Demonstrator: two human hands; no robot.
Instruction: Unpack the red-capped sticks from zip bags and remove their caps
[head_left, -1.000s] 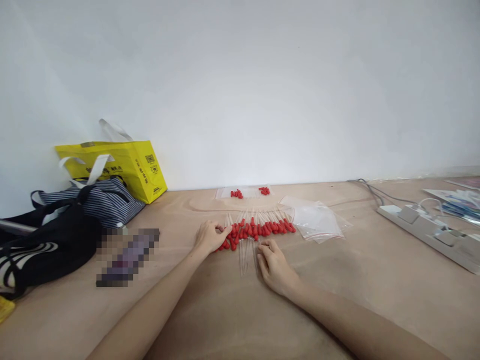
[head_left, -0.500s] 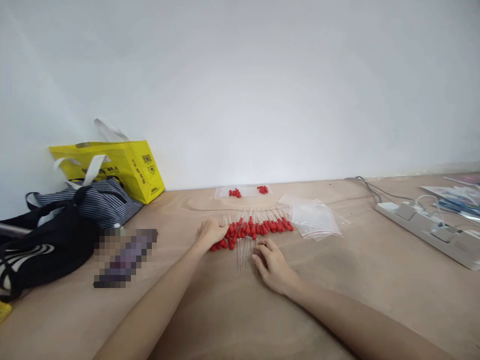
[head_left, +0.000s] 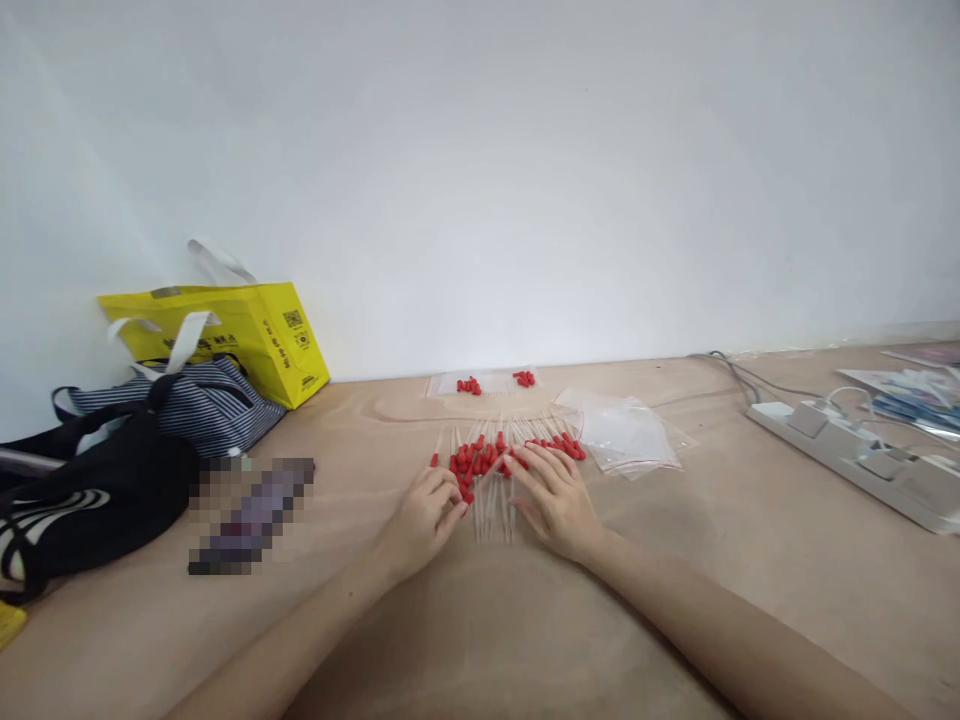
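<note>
Clear droppers with red bulbs (head_left: 480,455) lie in a loose heap on the wooden table, several tubes pointing away and others toward me. At the heap's near left edge is my left hand (head_left: 421,518), fingers curled and thumb close to the forefinger, with a red bulb at their tips; it appears to pinch a dropper. My right hand (head_left: 561,505) rests over the right part of the heap. Its fingers are stretched out and touch the red bulbs, while the thumb stays apart from them. Those fingers cover some of the bulbs.
Behind the heap lies a clear bag (head_left: 495,381) with red-bulbed droppers. Flat clear zip bags (head_left: 630,432) are to the right, then a white power strip (head_left: 847,465) with cables. A yellow bag (head_left: 292,345), a striped bag (head_left: 225,400) and a black bag (head_left: 142,490) stand left.
My left hand has drawn back toward me and slightly right, uncovering bulbs at the heap's left. My right hand has moved forward onto the red bulbs.
</note>
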